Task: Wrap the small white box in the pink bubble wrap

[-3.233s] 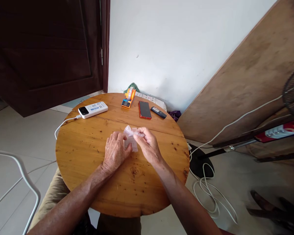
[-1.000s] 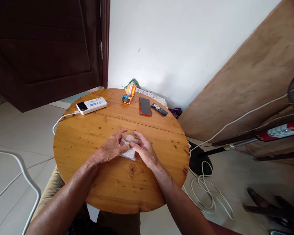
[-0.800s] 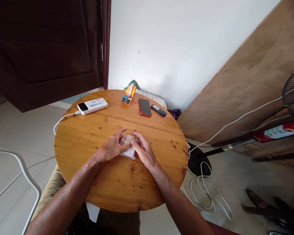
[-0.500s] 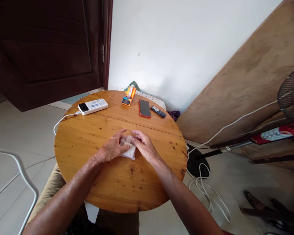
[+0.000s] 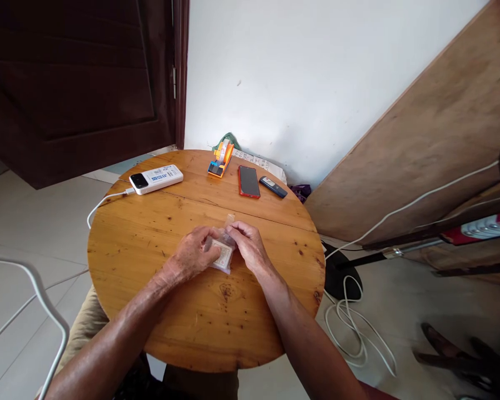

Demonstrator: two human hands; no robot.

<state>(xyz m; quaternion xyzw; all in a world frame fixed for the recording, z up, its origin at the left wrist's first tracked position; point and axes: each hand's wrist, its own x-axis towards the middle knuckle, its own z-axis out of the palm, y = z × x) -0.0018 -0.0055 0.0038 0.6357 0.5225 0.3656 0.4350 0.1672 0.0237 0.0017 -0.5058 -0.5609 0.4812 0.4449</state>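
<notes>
A small clear plastic bag (image 5: 225, 269) with a whitish flat item (image 5: 224, 254) inside lies on the round wooden table (image 5: 200, 311), in front of me. My left hand (image 5: 195, 251) grips the bag's left side, thumb across the top of it. At the bag's upper right, my right hand (image 5: 249, 243) is closed, thumb and forefinger pinching the crumpled plastic of its open end. Beyond the fingers, a clear strip (image 5: 230, 219) sticks out at the far end; whether it is tape or the bag's flap I cannot tell. Printing on the item is too small to read.
At the table's far side are an orange tape dispenser (image 5: 221, 158), a red-edged phone (image 5: 249, 181) and a dark handheld device (image 5: 273, 187). A white power bank (image 5: 156, 179) with a cable is at the left. A fan stand (image 5: 341, 272) and loose cable are on the right floor.
My right fingers have shifted from over the bag to its upper right edge. The clear strip now stretches out past the fingertips, and more of the item shows. My left hand keeps its hold.
</notes>
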